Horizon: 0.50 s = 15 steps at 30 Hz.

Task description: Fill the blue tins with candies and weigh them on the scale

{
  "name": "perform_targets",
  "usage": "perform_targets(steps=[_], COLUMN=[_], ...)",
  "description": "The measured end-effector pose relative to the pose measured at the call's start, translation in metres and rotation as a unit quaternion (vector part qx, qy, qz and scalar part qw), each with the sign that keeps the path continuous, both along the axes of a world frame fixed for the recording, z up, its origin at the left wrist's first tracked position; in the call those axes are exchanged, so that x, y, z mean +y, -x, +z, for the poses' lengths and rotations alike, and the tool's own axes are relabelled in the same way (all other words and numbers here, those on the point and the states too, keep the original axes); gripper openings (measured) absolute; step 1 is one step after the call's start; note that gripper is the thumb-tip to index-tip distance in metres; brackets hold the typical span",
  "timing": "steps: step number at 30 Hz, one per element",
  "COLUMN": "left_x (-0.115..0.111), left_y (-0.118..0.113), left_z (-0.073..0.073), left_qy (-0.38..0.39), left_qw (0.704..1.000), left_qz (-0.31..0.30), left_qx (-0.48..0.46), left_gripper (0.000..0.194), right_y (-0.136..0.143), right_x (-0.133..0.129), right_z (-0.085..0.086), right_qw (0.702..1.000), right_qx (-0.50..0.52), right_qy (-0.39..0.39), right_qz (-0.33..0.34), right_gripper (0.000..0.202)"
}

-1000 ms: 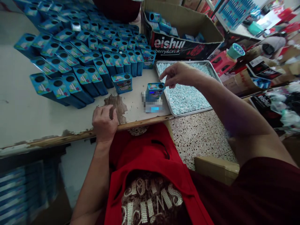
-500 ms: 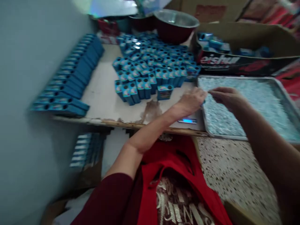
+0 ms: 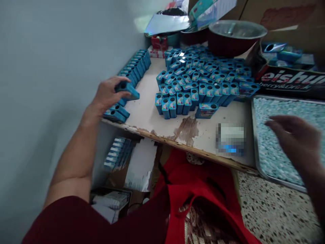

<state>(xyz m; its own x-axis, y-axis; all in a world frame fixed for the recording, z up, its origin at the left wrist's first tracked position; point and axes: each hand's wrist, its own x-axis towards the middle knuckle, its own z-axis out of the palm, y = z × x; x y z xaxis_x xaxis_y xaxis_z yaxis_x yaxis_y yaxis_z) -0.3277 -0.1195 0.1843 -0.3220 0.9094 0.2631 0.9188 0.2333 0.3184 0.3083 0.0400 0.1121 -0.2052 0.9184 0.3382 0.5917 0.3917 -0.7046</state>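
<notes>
At the table's left side, my left hand point(image 3: 108, 93) is closed around a small blue flip-top box point(image 3: 130, 90) with a dark round hole in its top. It holds the box, tilted, just over a row of similar blue boxes point(image 3: 133, 69) along the wall. My right hand point(image 3: 296, 135) hovers above a metal tray point(image 3: 256, 142) full of pale blue mint-like pieces point(image 3: 274, 152). Its fingers are loosely curved and slightly apart, and nothing shows between them. A small scale-like device point(image 3: 231, 139) with a blue-lit part lies left of the tray, its picture pixelated.
Many blue boxes point(image 3: 180, 81) stand crowded mid-table, one point(image 3: 207, 110) at their front. Behind them are a dark red bowl point(image 3: 228, 44) and a printed carton point(image 3: 286, 79) of more boxes. The table's worn front edge point(image 3: 162, 137) runs above a lower shelf holding stacked boxes point(image 3: 118, 154).
My left hand has moved from beside the tray to the far left row with a blue box. My right hand has moved apart from it, over the tray. The view has turned left.
</notes>
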Motion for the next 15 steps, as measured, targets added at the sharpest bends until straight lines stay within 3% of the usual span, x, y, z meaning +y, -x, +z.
perform_targets(steps=[2,4,7,11,13,15], left_x=[0.006,0.013,0.013,0.002,-0.001,-0.003], left_y=[0.036,0.056,0.070,0.073,0.071,0.067], left_z=[-0.021,-0.043,-0.068,-0.092,-0.102,-0.108], left_qy=[0.033,0.055,0.068,0.038,0.014,-0.007], left_qw=[0.999,0.998,0.996,0.996,0.996,0.996], left_qz=[0.006,-0.008,-0.025,-0.019,0.005,0.027], left_qx=[-0.023,-0.041,-0.061,-0.082,-0.086,-0.084], left_gripper=[0.052,0.060,0.074,0.064,0.053,0.046], right_y=[0.062,0.120,0.173,0.171,0.160,0.155], right_x=[-0.003,-0.001,0.016,0.049,0.060,0.064], right_z=[0.005,0.008,0.008,0.003,-0.003,-0.010], right_qw=[0.997,0.977,0.933,0.926,0.929,0.932], right_qx=[-0.023,-0.079,-0.265,-0.329,-0.320,-0.305], right_qy=[-0.006,-0.044,-0.098,-0.053,-0.026,-0.010], right_qz=[0.077,0.195,0.225,0.177,0.182,0.198], right_gripper=[0.004,0.015,0.029,0.041,0.057,0.061])
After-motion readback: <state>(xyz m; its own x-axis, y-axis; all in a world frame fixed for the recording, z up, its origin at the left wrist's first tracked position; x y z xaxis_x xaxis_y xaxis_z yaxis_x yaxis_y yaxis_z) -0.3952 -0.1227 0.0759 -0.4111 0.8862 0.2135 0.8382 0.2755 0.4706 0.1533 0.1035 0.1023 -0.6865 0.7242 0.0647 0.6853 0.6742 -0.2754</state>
